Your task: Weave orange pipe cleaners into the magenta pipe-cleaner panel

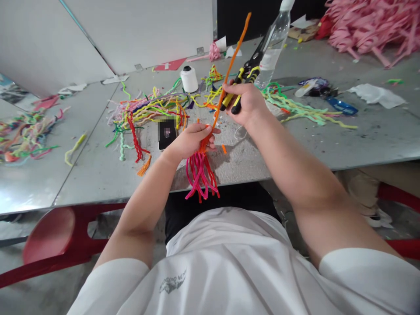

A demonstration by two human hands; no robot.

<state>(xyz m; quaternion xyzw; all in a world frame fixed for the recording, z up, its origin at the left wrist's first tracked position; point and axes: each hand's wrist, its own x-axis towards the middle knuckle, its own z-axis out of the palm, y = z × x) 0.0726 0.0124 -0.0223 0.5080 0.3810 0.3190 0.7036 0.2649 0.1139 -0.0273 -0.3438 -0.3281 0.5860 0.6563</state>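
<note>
My left hand [197, 141] is closed around a bundle of pink and orange pipe cleaners [201, 175]. Their loose pink and red ends hang down over the table's front edge. One long orange pipe cleaner [234, 54] rises from the bundle and slants up to the right, passing my right fingertips. In my right hand [245, 103] is a pair of pliers [252, 66] with black and yellow handles, the dark head pointing up and away. Whether the right fingers also pinch the orange pipe cleaner, I cannot tell.
Piles of coloured pipe cleaners [144, 109] lie on the grey table [95, 175]. Around them are a phone [167, 135], a white thread spool [189, 79], a water bottle [274, 48], keys [341, 106] and a pink heap [374, 28]. A red chair [49, 236] stands left.
</note>
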